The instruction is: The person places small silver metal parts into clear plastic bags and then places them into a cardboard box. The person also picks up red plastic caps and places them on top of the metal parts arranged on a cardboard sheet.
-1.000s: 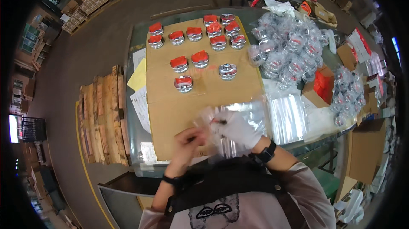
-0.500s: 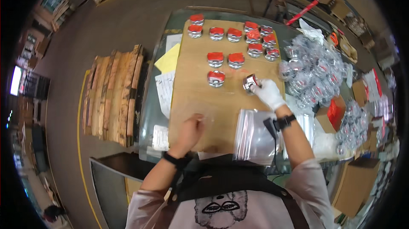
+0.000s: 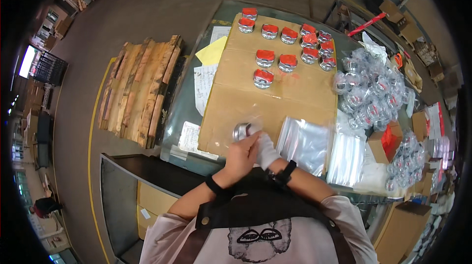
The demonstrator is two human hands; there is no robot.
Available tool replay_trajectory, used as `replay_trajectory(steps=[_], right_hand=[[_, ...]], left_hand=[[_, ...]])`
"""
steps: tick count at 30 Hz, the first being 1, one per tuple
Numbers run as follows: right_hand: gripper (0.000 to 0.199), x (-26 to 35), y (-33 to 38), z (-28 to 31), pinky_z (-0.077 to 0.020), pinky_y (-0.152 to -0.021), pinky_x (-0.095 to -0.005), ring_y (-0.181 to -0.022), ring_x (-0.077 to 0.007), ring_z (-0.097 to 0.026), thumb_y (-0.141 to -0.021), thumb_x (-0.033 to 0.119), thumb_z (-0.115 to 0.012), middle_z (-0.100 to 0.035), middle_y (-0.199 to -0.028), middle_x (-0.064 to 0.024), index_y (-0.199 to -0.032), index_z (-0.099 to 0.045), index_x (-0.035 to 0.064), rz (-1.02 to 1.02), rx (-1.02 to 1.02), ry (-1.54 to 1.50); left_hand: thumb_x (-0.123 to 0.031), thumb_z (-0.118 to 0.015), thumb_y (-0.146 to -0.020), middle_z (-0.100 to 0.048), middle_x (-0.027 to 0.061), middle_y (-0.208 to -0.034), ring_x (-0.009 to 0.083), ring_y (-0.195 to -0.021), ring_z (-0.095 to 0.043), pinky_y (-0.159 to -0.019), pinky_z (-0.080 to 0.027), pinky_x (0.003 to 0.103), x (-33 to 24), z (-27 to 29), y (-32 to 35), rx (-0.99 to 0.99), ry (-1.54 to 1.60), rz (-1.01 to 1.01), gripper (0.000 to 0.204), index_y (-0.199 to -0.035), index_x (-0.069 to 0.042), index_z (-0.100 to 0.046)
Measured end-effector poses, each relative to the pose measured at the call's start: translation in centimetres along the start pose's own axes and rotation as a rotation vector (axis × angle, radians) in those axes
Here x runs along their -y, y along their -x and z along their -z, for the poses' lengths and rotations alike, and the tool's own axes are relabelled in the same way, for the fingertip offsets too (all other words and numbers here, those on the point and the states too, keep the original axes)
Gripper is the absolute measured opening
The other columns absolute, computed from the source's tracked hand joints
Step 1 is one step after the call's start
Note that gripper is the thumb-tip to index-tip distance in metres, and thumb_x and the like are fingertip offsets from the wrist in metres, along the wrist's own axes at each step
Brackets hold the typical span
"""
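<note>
Above the near part of a cardboard sheet (image 3: 231,102), my two hands are close together. My bare left hand (image 3: 241,158) is closed, pinching a thin clear plastic bag (image 3: 253,115) that is hard to make out. The white-gloved right hand (image 3: 266,151) is beside it, its fingers partly hidden, closed on a silver piston-like metal part (image 3: 241,131). That part is at the bag, but whether it is fully inside I cannot tell. Farther off, several similar parts with red tops (image 3: 264,78) stand on the cardboard. A stack of flat clear bags (image 3: 305,141) lies right of my hands.
Many plastic-wrapped metal parts (image 3: 368,92) are heaped at the right of the table. An open carton (image 3: 383,143) with red material stands nearer. Papers (image 3: 204,87) lie along the left table edge. A wooden pallet (image 3: 140,89) is on the floor to the left.
My right hand has brought the metal part from the middle of the cardboard down and left to my left hand. The view has shifted, and my hands now meet.
</note>
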State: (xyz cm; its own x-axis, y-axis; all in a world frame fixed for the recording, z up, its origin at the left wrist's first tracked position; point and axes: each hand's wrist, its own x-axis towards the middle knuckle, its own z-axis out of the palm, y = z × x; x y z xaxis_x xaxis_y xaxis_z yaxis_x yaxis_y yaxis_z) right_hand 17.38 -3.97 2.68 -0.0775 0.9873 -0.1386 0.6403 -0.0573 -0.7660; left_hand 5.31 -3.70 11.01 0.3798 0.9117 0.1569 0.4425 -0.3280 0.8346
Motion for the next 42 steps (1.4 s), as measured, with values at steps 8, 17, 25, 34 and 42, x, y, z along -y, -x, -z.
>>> replay_trajectory(steps=[8,17,25,34,42], right_hand=[[0.033,7.4,2.5,9.1,-0.0451,-0.087,-0.0388,-0.097,-0.0268,-0.056,-0.089,0.03,-0.064,-0.061,-0.1,-0.015,-0.112,-0.063,0.0058,0.247,-0.019,-0.046],[0.032,1.5,1.3,3.7,-0.0519,-0.068,-0.0366,-0.076,-0.0294,-0.065,-0.085,0.014,-0.063,-0.066,-0.085,-0.0146,-0.116,-0.057,0.0058,-0.238,-0.027,-0.7],[0.022,2.8,-0.2,6.7,-0.0505,-0.069,-0.0404,-0.088,-0.0252,-0.065,-0.083,0.014,-0.054,-0.068,-0.098,-0.0097,-0.101,-0.065,0.0096,0.421,0.073,0.562],[0.026,-1.3,3.2,10.7,-0.0509,-0.075,-0.0416,-0.081,-0.0345,-0.066,-0.08,0.025,-0.062,-0.067,-0.085,-0.0191,-0.095,-0.067,0.0039,0.078,-0.017,-0.265],[0.028,-23.2,33.8,39.6,-0.0493,-0.076,-0.0449,-0.088,-0.0363,-0.059,-0.089,0.024,-0.058,-0.062,-0.098,-0.0191,-0.107,-0.062,0.002,-0.392,-1.28,0.166]], left_hand=[[-0.021,-0.051,-0.1,-0.066,0.0082,-0.093,0.0167,-0.086,-0.064,-0.072,-0.051,0.029,3.8,2.7,0.5,-0.14,1.145,0.574,0.033,-0.12,0.003,-0.059],[-0.018,-0.063,-0.084,-0.05,0.0155,-0.084,0.034,-0.073,-0.057,-0.063,-0.049,0.043,5.8,-0.7,1.9,0.099,-0.511,-0.003,0.025,-0.106,-0.006,-0.068],[-0.017,-0.065,-0.088,-0.056,0.0182,-0.102,0.0319,-0.086,-0.061,-0.072,-0.053,0.039,7.6,-1.1,2.8,0.057,-0.045,0.135,0.028,-0.112,-0.004,-0.061],[-0.051,-0.037,-0.1,-0.06,0.0085,-0.109,0.02,-0.093,-0.059,-0.075,-0.05,0.034,-0.2,-1.7,1.1,-0.291,0.902,0.593,0.054,-0.133,-0.009,-0.046],[-0.033,-0.06,-0.094,-0.062,0.0092,-0.097,0.0223,-0.077,-0.06,-0.069,-0.049,0.036,-7.6,-15.3,-0.5,0.559,0.355,0.468,0.041,-0.122,-0.004,-0.055]])
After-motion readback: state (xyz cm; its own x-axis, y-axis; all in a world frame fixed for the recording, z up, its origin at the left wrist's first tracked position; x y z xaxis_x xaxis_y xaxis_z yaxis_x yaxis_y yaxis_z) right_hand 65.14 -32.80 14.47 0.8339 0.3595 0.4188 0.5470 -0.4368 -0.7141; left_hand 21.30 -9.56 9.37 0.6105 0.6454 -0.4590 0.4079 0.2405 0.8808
